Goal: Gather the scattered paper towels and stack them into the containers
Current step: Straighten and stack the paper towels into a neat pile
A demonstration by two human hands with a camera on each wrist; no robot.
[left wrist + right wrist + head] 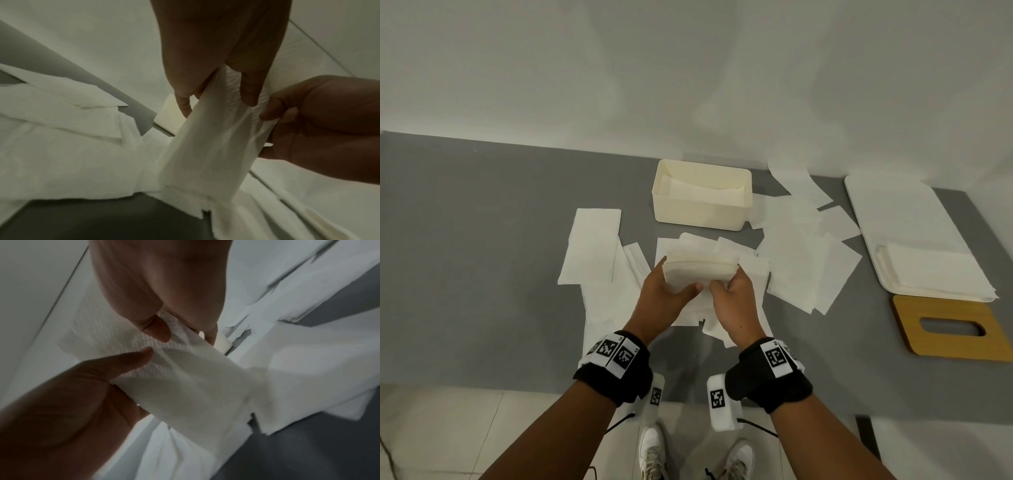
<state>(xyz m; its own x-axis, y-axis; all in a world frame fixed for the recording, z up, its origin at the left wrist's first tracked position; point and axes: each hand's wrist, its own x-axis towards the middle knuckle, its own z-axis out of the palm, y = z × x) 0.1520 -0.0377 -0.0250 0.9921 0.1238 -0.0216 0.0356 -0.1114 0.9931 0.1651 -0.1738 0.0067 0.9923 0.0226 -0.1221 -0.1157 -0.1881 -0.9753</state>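
Observation:
Both hands hold a small stack of white paper towels [700, 270] above the grey table, just in front of the cream box. My left hand [671, 291] grips its left end and my right hand [732, 291] grips its right end, thumbs underneath. In the left wrist view the stack [216, 146] hangs between my left hand [216, 87] and my right hand [318, 121]. The right wrist view shows the stack [185, 369] pinched by my right hand [180, 326], with my left hand [92, 378] below. The cream box [702, 197] holds some towels. Loose towels [804, 267] lie scattered around.
A white tray [900, 219] with a towel stack [935, 270] sits at the right. A wooden lid with a slot [952, 330] lies in front of it. More towels [592, 246] lie at the left. The wall stands right behind the table [465, 222].

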